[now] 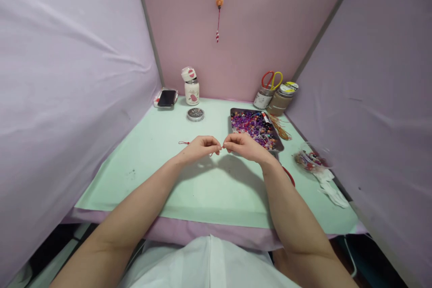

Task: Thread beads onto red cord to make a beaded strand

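My left hand (203, 147) is closed in a pinch on a thin red cord (184, 142), whose looped end sticks out on the table to the left of the wrist. A small bit of the cord also shows below my left fingers. My right hand (241, 145) pinches at a tiny red spot just beside the left fingertips, which seems to be part of the same cord. The fingertips of both hands almost meet above the table. Behind my right hand lies a dark tray of beads (248, 121), mostly purple, partly hidden by that hand.
At the back left are a phone (167, 98), a white jar (192, 93) and a round tin (195, 114). Scissors (272, 80) stand in a can beside a brown jar (281, 100). Brown cords (281, 128), a clear bead bag (310, 160) and tissue (332, 191) lie right. A beaded string (219, 1) hangs behind.
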Action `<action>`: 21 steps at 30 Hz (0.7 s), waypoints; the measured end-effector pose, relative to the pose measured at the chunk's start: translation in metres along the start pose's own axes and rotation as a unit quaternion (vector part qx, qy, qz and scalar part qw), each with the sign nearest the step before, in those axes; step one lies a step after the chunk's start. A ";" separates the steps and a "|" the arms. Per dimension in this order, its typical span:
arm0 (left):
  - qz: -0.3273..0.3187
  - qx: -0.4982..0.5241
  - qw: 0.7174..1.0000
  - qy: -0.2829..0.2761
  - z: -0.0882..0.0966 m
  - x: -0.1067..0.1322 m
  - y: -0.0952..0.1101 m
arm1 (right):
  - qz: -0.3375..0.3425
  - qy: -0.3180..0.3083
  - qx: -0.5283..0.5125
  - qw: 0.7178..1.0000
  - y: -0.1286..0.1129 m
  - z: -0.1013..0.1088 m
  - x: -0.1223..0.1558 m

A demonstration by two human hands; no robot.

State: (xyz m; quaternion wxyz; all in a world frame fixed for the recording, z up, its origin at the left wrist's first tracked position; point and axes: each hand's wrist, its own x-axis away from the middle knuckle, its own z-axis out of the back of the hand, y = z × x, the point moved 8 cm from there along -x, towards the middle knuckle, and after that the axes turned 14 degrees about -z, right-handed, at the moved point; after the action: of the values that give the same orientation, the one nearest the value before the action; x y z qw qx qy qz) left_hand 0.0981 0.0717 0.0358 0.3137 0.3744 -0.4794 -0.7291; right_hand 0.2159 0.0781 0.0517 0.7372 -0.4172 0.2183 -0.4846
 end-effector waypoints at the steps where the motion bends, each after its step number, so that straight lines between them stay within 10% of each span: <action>1: 0.001 -0.009 1.000 -0.006 0.000 0.000 0.001 | 0.007 -0.002 0.003 1.000 -0.001 0.000 0.000; 15: 0.013 -0.104 0.993 -0.049 0.001 0.000 -0.003 | 0.054 0.056 0.052 0.996 -0.009 0.004 0.001; 21: 0.029 0.045 0.999 -0.003 -0.001 -0.001 -0.011 | 0.060 0.105 0.056 0.991 -0.009 0.006 -0.002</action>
State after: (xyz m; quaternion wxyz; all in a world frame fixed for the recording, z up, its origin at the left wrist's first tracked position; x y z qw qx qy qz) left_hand 0.0985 0.0757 0.0260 0.3159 0.3716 -0.5233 -0.6988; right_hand 0.2144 0.0805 0.0619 0.7604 -0.3079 0.2915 -0.4920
